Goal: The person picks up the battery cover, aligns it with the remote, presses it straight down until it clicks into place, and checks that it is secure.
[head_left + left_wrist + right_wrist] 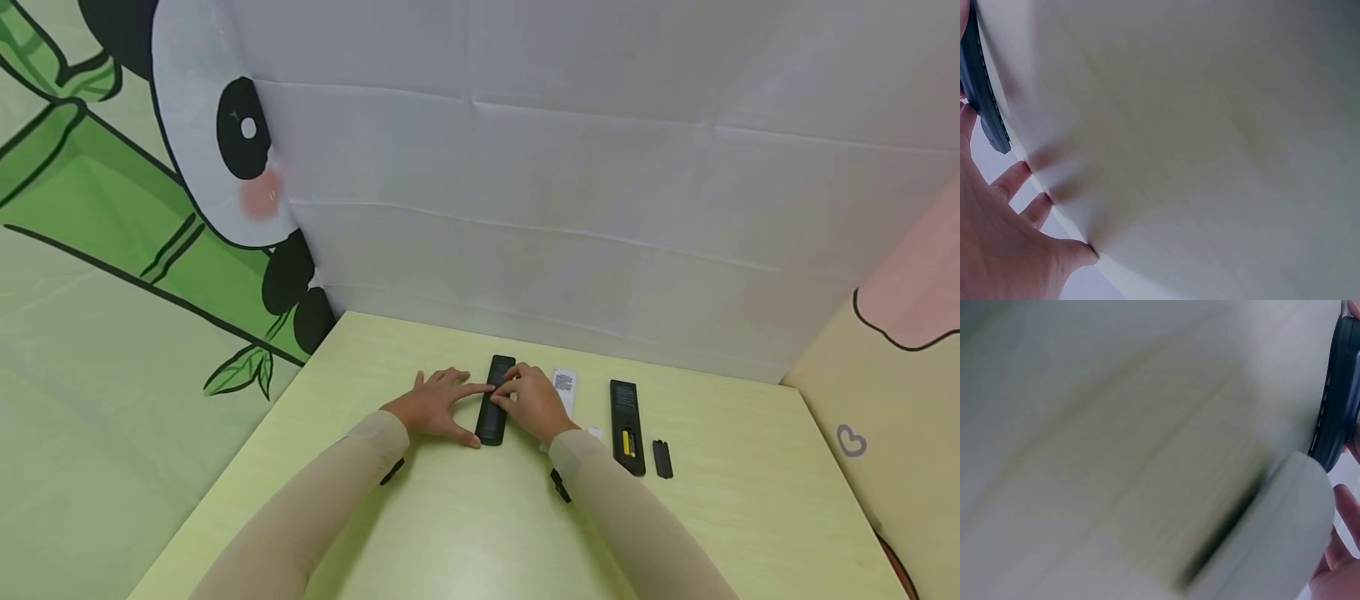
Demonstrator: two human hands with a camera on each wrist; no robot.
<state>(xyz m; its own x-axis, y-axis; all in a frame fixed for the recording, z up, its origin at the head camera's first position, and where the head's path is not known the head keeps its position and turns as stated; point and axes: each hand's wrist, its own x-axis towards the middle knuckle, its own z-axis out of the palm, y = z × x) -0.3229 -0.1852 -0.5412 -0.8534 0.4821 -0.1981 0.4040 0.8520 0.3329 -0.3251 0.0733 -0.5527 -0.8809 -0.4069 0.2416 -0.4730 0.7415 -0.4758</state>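
Note:
A black remote control (pixel 492 423) lies lengthwise on the table between the hands. My left hand (pixel 433 408) is spread at its left side, with the index fingertip on the remote and the thumb tip by its lower left edge. From the right, my right hand (pixel 534 402) grips at the remote's middle with curled fingers, thumb and index tips close together; anything small between those tips is hidden. In the left wrist view the left hand (pixel 1010 240) extends beside the remote (pixel 982 84). The right wrist view catches the remote (pixel 1334 400) at its right edge.
A white remote (pixel 565 387) lies partly behind the right hand. Farther right is a second black remote (pixel 623 408), its battery compartment uncovered with a yellow battery (pixel 627 443) inside. Its loose black cover (pixel 662 459) lies beside it. A cloth wall rises behind the table (pixel 450 533).

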